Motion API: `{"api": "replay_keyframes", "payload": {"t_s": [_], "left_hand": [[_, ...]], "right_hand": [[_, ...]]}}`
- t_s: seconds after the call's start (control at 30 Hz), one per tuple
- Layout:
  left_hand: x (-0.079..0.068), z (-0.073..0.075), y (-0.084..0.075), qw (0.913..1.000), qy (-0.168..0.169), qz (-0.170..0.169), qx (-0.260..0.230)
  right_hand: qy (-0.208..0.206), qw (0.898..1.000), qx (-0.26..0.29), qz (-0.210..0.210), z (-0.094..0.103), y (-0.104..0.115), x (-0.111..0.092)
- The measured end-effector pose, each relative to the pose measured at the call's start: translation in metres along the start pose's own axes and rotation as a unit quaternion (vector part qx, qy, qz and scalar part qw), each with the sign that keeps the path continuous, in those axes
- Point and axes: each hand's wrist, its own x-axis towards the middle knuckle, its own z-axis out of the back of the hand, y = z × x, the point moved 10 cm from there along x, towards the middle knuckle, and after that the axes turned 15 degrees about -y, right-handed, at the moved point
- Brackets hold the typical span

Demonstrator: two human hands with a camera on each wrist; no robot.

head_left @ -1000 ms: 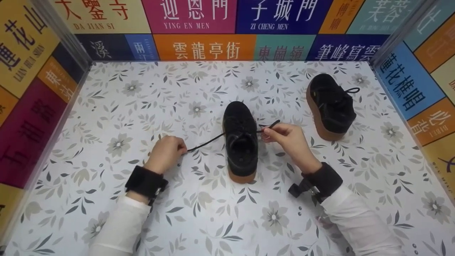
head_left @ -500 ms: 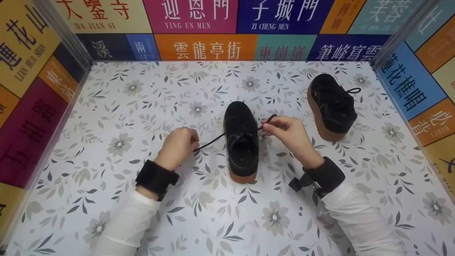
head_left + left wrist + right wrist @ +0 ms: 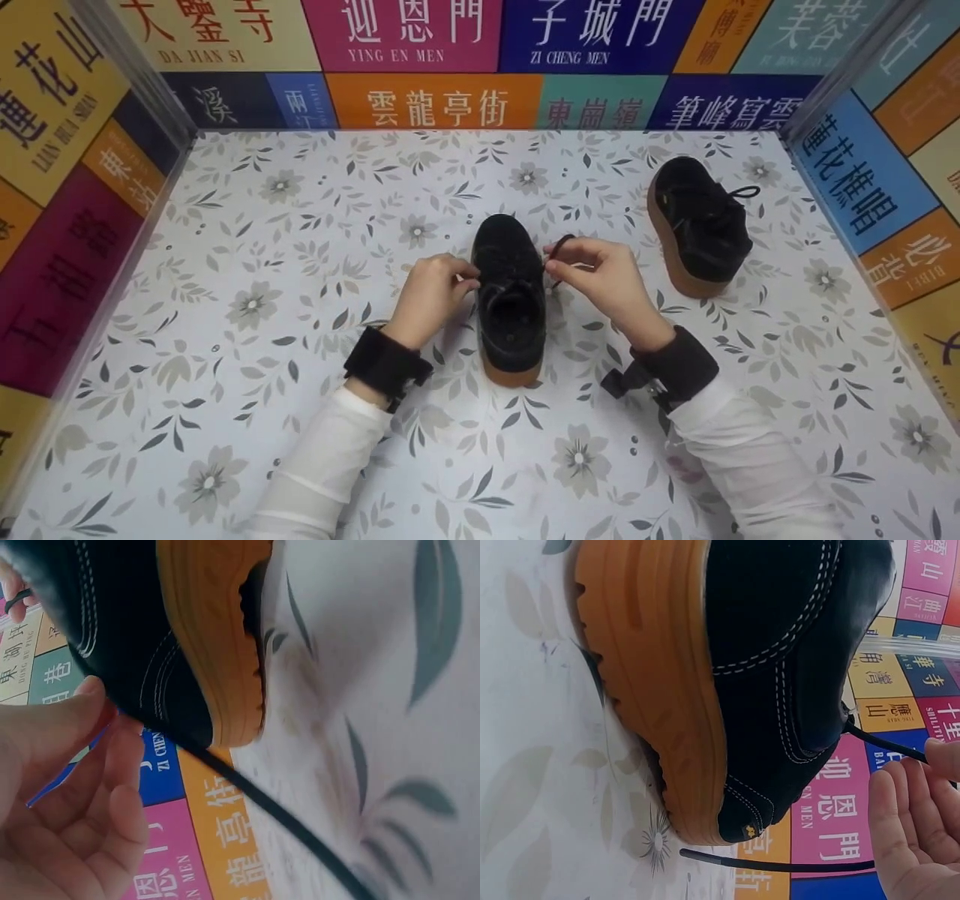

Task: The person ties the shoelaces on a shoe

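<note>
The shoe was set upright between the fingers of the two hands, its toe pointed beyond them. Its left lace was pinched at the thumb and fingertips of the left hand, just beside the shoe. Its right lace was pinched by the right hand, the tip hanging free of the fingers. Farther right, past those fingers, a second shoe was seen on the leaf-patterned surface.

White sleeves and black wristbands are worn.
</note>
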Motion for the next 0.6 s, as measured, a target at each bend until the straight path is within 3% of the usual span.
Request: {"api": "replay_keyframes", "payload": {"t_s": [0.3,0.5,0.6], "left_hand": [[0.000,-0.002,0.003,0.9993,-0.033,0.010,-0.013],[0.003,0.005,-0.003,0.9991,-0.042,-0.002,-0.009],[0.006,0.010,-0.009,0.9987,-0.050,-0.011,-0.007]], "right_hand": [[-0.003,1.000,-0.023,-0.002,-0.005,0.008,0.004],[0.008,1.000,0.002,-0.017,-0.008,0.007,0.009],[0.014,0.999,0.026,-0.021,-0.008,-0.003,0.013]]}}
